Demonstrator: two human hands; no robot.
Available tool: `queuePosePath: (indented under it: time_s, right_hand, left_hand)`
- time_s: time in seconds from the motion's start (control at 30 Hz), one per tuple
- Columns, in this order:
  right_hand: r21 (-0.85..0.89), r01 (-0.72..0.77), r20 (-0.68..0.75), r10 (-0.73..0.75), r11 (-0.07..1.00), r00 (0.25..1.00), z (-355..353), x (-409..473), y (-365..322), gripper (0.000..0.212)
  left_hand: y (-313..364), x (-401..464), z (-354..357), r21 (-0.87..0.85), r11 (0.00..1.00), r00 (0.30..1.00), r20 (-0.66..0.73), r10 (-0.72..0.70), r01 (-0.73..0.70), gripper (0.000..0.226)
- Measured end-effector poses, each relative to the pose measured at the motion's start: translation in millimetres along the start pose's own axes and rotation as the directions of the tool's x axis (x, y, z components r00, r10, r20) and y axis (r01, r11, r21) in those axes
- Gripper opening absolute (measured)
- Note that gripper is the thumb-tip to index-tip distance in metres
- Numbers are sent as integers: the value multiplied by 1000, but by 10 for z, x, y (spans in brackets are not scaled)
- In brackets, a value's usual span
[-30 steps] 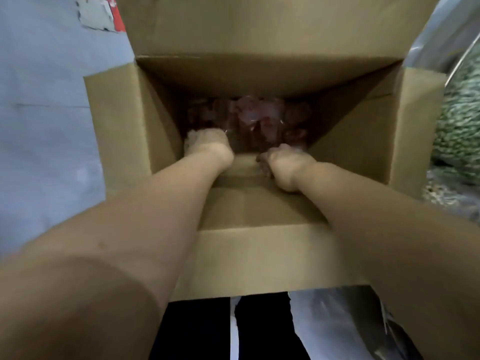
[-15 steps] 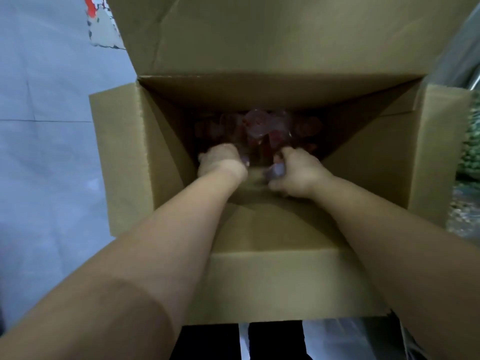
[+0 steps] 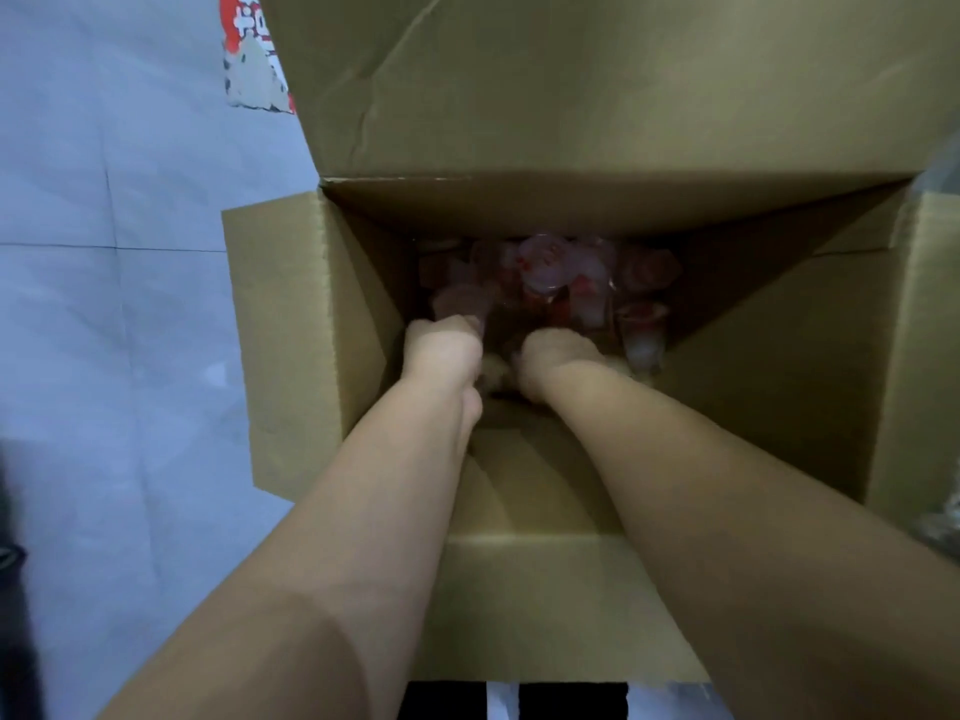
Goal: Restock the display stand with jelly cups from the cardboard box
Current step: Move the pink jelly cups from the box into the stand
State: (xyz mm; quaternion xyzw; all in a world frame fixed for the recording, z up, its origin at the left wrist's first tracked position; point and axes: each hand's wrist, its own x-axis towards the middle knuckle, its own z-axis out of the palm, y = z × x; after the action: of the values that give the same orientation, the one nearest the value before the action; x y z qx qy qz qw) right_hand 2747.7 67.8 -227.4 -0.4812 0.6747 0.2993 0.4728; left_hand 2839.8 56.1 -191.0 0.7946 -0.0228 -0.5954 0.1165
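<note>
The open cardboard box [image 3: 291, 356] stands on the floor below me with its flaps spread. Several red and pink translucent jelly cups [image 3: 550, 275] lie heaped on its bottom against the far wall. Both my arms reach deep inside. My left hand [image 3: 441, 350] is curled knuckles-up at the near edge of the heap; its fingers are hidden, so what it holds is unclear. My right hand [image 3: 558, 361] sits close beside it, fingers closed, with a pale jelly cup [image 3: 493, 371] showing at its edge. The display stand is out of view.
Grey-blue floor tiles [image 3: 119, 356] spread to the left, with a torn red-and-white sticker [image 3: 254, 59] near the far flap. Plastic-wrapped goods [image 3: 943, 527] press against the box's right side. A dark object [image 3: 13, 589] sits at the left edge.
The hands have drawn closer together near the front of the heap, the right one sliding left. My view has come lower over the box.
</note>
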Motion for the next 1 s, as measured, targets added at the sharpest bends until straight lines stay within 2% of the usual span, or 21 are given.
queuePosePath:
  time_s: [0.07, 0.13, 0.23, 0.3, 0.33, 0.37, 0.4, 0.47, 0.53, 0.6, 0.7, 0.73, 0.8, 0.83, 0.87, 0.9, 0.93, 1.0]
  right_hand:
    - [-49, 18, -7, -18, 999, 1000, 48, -21, 20, 36]
    - [6, 38, 69, -38, 999, 997, -13, -74, 119, 32]
    - [301, -16, 84, -10, 953, 996, -164, -263, 360, 19]
    - [581, -40, -17, 61, 813, 998, -224, -356, 491, 17]
    - [663, -22, -93, 112, 748, 989, -251, -381, 532, 17]
    - [656, 5, -188, 158, 754, 969, -279, -378, 564, 18]
    - [557, 21, -298, 176, 830, 938, -309, -346, 583, 24]
    - [179, 15, -465, 71, 984, 882, -365, -237, 552, 38]
    - [-85, 33, -517, -73, 996, 853, -387, -107, 477, 32]
    - [-210, 25, -547, -138, 977, 825, -354, 8, 425, 23]
    - [-216, 25, -583, -149, 976, 798, -322, 40, 458, 23]
    - [-148, 7, -606, -96, 989, 789, -328, -15, 496, 27]
    - [107, -36, -644, 97, 994, 759, -334, -260, 565, 32]
    - [286, -38, -635, 219, 958, 741, -336, -432, 587, 30]
    - [495, -1, -589, 336, 869, 735, -340, -642, 591, 28]
    - [704, 82, -509, 421, 705, 751, -348, -896, 576, 24]
    - [863, 187, -418, 454, 470, 787, -373, -1187, 549, 19]
    - [953, 300, -257, 423, -35, 869, -453, -1861, 468, 10]
  left_hand:
    - [-34, -37, 16, -31, 999, 999, -2, 35, -35, 40]
    - [-53, -97, 30, -77, 995, 998, -13, 62, -63, 41]
    - [-77, -203, -3, -61, 995, 996, 36, 82, -79, 42]
    - [-103, -285, -55, -17, 995, 991, 84, 104, -103, 43]
    - [-116, -323, -86, 2, 993, 988, 103, 115, -116, 44]
    - [-124, -368, -117, 18, 991, 984, 122, 129, -132, 44]
    - [-134, -396, -148, 32, 989, 980, 139, 142, -147, 43]
    - [-162, -407, -204, 54, 985, 973, 174, 150, -162, 42]
    - [-185, -369, -236, 39, 987, 971, 188, 146, -156, 39]
    - [-207, -324, -234, -3, 990, 973, 185, 140, -142, 32]
    - [-172, -346, -211, -64, 988, 967, 203, 153, -143, 28]
    - [-150, -389, -213, -96, 986, 965, 212, 157, -139, 28]
    - [-100, -543, -249, -172, 979, 964, 225, 143, -106, 30]
    - [-76, -662, -283, -195, 977, 962, 236, 137, -91, 32]
    - [-49, -817, -325, -193, 976, 956, 256, 144, -95, 32]
    - [-24, -1008, -375, -173, 978, 943, 289, 167, -120, 27]
    - [3, -1230, -435, -149, 976, 925, 323, 200, -159, 21]
    - [72, -1724, -586, -113, 962, 883, 382, 274, -249, 20]
